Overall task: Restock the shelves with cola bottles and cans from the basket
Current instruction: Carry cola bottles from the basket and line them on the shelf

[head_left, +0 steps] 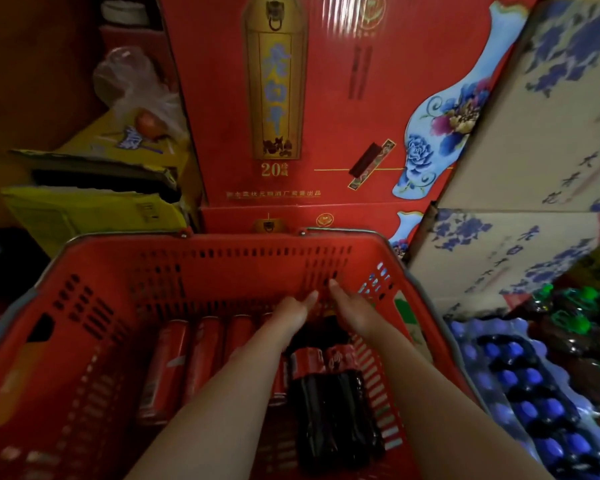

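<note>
Nearest you, under your forearms, two cola bottles (329, 403) lie side by side on the floor of the red basket (222, 251), bases toward you and necks running up beneath your hands. To the left of your left hand (291, 311) a row of red cola cans (201, 362) lies on its sides, parallel to the bottles. That left hand and your right hand (352, 308) are both open, fingers straight and pointing at the basket's far wall. They sit close together over the bottle necks and grip nothing that can be seen. Whether the palms touch the bottles is hidden. The bottles look full, so expect weight and a smooth, slightly yielding plastic wall. Take each round the labelled waist or just under the shoulder, since the neck alone may let the weight swing. The cans are stiff, light and prone to rolling, so wrap them round the middle. Beyond your fingertips, past the rim, stand stacked red cartons (326, 98). To the right of your right hand lies a wrapped pack of blue-capped bottles (520, 375). No shelf shows here.
</note>
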`<state>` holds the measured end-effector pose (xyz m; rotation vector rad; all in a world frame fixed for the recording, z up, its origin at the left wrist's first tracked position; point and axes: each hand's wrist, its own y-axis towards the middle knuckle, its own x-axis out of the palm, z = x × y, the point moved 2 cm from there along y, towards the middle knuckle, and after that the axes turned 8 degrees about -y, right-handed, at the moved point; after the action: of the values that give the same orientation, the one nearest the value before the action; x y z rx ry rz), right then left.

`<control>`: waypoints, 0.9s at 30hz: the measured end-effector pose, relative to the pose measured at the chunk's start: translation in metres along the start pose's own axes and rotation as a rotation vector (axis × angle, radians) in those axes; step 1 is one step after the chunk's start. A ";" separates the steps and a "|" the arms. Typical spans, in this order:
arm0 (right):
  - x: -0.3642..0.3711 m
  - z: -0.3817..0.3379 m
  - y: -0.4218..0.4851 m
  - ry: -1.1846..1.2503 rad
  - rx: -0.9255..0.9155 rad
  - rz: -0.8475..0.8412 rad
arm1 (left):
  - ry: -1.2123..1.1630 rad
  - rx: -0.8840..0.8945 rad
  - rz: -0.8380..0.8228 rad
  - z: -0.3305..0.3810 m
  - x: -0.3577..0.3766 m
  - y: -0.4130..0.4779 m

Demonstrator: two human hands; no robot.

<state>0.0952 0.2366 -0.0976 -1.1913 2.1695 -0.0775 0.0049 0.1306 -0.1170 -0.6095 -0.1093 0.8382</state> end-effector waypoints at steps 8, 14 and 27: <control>0.014 0.016 0.007 0.091 0.113 -0.108 | -0.042 -0.054 -0.039 -0.006 0.007 0.012; 0.012 0.024 0.008 0.268 0.111 -0.145 | -0.011 -0.021 -0.031 -0.015 0.002 0.017; 0.031 0.030 0.014 0.307 0.185 -0.204 | 0.008 -0.093 -0.278 -0.018 -0.023 0.006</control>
<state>0.0904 0.2278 -0.1418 -1.3590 2.2305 -0.5701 -0.0087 0.1082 -0.1321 -0.6678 -0.2220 0.5640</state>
